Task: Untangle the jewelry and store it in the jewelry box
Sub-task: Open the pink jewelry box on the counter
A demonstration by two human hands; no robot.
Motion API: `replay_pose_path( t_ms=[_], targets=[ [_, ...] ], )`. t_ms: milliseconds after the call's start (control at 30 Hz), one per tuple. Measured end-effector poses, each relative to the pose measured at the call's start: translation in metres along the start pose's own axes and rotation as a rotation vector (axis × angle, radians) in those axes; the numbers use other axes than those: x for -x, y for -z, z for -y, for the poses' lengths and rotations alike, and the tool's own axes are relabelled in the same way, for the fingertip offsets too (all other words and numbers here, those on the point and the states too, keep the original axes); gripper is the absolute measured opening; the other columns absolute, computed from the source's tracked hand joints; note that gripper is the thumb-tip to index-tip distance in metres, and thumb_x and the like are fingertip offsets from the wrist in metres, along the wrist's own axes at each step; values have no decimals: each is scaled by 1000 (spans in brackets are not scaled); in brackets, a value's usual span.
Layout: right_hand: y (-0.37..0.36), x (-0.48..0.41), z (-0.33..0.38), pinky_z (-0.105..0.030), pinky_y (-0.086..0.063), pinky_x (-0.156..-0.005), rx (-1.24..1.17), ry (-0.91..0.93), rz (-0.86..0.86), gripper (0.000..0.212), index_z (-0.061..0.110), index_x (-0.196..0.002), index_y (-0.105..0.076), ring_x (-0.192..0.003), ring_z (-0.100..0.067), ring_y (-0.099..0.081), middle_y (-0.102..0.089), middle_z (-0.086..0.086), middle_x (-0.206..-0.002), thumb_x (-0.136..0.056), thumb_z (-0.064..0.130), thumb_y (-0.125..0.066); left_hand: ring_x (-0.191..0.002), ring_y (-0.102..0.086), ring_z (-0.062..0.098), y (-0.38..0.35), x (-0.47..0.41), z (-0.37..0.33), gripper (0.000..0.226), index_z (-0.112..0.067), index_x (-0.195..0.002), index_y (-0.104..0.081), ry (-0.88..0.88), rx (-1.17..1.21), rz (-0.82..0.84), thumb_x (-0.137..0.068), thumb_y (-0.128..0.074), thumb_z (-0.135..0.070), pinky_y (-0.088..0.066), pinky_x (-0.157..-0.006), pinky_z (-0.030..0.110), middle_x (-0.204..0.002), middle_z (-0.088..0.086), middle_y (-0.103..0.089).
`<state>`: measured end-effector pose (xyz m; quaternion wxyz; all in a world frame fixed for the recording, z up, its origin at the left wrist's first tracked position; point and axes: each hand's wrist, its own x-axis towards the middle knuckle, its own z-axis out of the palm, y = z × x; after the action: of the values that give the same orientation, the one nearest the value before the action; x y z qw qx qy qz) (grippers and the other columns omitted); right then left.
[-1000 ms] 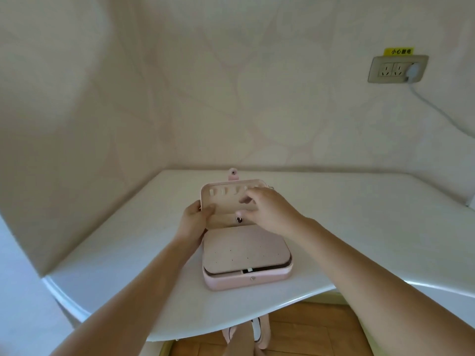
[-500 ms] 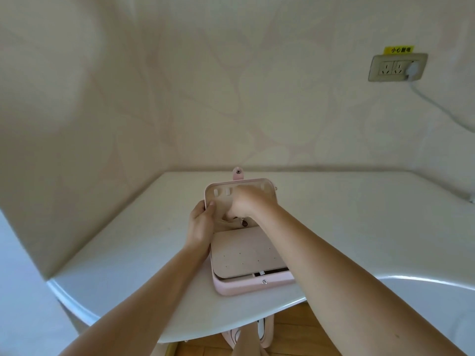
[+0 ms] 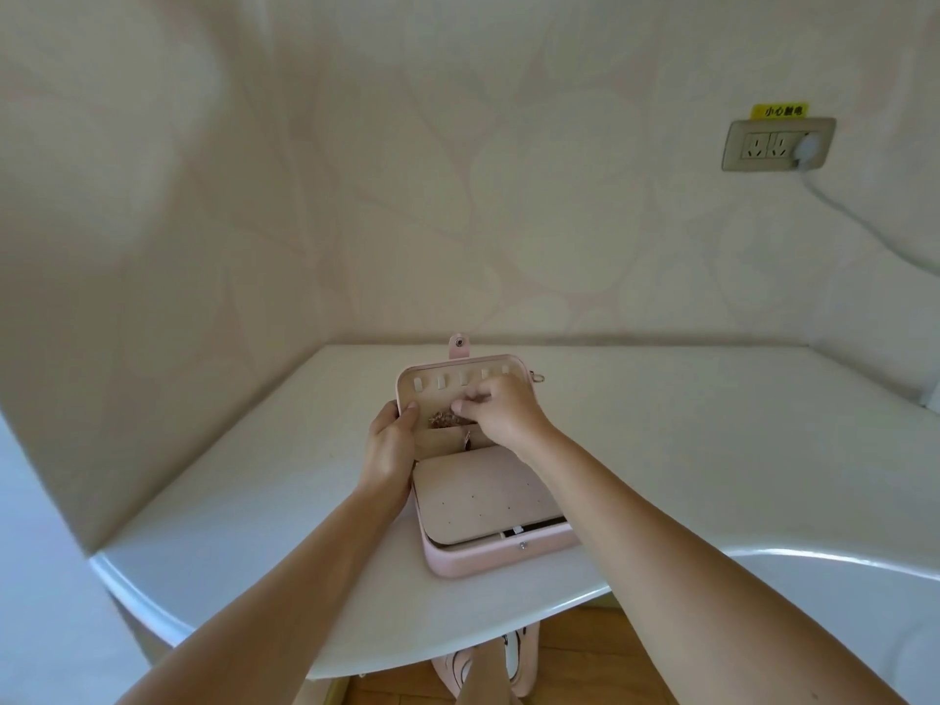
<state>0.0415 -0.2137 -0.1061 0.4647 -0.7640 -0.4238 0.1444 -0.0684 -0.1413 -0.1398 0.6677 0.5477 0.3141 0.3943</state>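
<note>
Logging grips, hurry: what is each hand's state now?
Left hand: grips the lid edge.
Right hand: curled beside the jewelry; whether it pinches cannot be told.

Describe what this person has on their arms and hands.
Left arm and right arm are bare to the frame's edge, no sleeves in view. Left hand and right hand wear no gloves; no ring, watch or bracelet shows.

Jewelry tangle [image 3: 440, 418] in pocket of jewelry box lid [image 3: 437, 396]: too small to tell pieces apart. Right hand [image 3: 503, 412] covers lid's right half; whether fingertips pinch tangle, unclear. Left hand [image 3: 389, 445] hides lid's left edge. Perforated panel [image 3: 480, 496] hides jewelry box [image 3: 488, 559] interior. Cable [image 3: 864, 231] cut by right edge.
</note>
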Motion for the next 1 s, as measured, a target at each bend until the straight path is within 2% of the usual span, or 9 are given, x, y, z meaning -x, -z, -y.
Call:
replay_pose_path(
  t_ms=[100,200,333,400,533,700,767,867,1000],
  targets=[
    [7,-1,5,-21,-48,-67,-538,-74,-46,13,-4,-95,-64,-68,-11,-56,-58,2,-73,-93,6,-56,-84,-65,35,-1,-1,1,21,-3,-102,-58,0,10,-10,-98,-40,-13,-52,-80,49,-97,22,-66],
    [22,-4,10,-25,-53,-50,-1151,-328,25,17,6,-84,-51,-55,-18,-62,-64,-7,-59,-99,5,-43,-85,-63,32,-1,-2,1,22,-5,-102,-59,38,-6,-35,-99,-40,-15,-50,-80,47,-99,22,-65],
    [41,-15,7,-19,-42,-32,-1494,-466,138,31,3,-72,-48,-30,-12,-49,-50,-6,-41,-100,4,-35,-75,-64,26,5,-6,-6,27,-5,-100,-60,101,-133,-76,-101,-38,-19,-51,-63,32,-89,15,-66],
    [53,-20,9,-16,-30,-28,-1500,-431,198,35,8,-68,-43,-24,-8,-34,-40,-1,-41,-100,6,-31,-67,-58,22,12,-15,-15,24,-3,-97,-59,123,-220,-96,-100,-41,-18,-44,-55,29,-82,11,-63],
    [81,-30,11,-15,-21,-26,-1510,-479,126,30,4,-69,-49,-25,-6,-32,-48,-6,-53,-98,12,-44,-65,-54,22,35,-42,-40,27,7,-109,-55,190,-279,-144,-98,-45,-15,-42,-53,32,-85,15,-59],
    [102,-31,4,-15,-21,-28,-1244,-423,113,23,7,-71,-51,-28,-5,-31,-50,-2,-57,-93,12,-56,-106,-56,32,71,-71,-75,35,8,-127,-45,253,-382,-184,-99,-44,-13,-46,-88,40,-126,19,-55],
    [104,-32,-2,-15,-22,-29,-1140,-402,113,20,7,-73,-53,-30,-4,-32,-49,-1,-63,-92,10,-57,-115,-54,34,82,-81,-81,36,7,-129,-44,285,-421,-195,-98,-46,-13,-44,-97,44,-130,21,-53],
    [104,-36,-13,-13,-22,-31,-1024,-392,132,18,5,-75,-55,-30,-3,-33,-50,0,-59,-93,10,-56,-106,-55,32,89,-91,-77,37,6,-129,-44,328,-448,-172,-98,-47,-14,-42,-98,46,-124,24,-56],
    [107,-38,-28,-13,-23,-34,-877,-364,213,14,6,-80,-59,-33,-2,-33,-54,2,-63,-93,10,-55,-77,-57,29,92,-98,-66,32,7,-121,-49,342,-465,-148,-97,-50,-15,-48,-78,44,-85,18,-58]
  ],
)
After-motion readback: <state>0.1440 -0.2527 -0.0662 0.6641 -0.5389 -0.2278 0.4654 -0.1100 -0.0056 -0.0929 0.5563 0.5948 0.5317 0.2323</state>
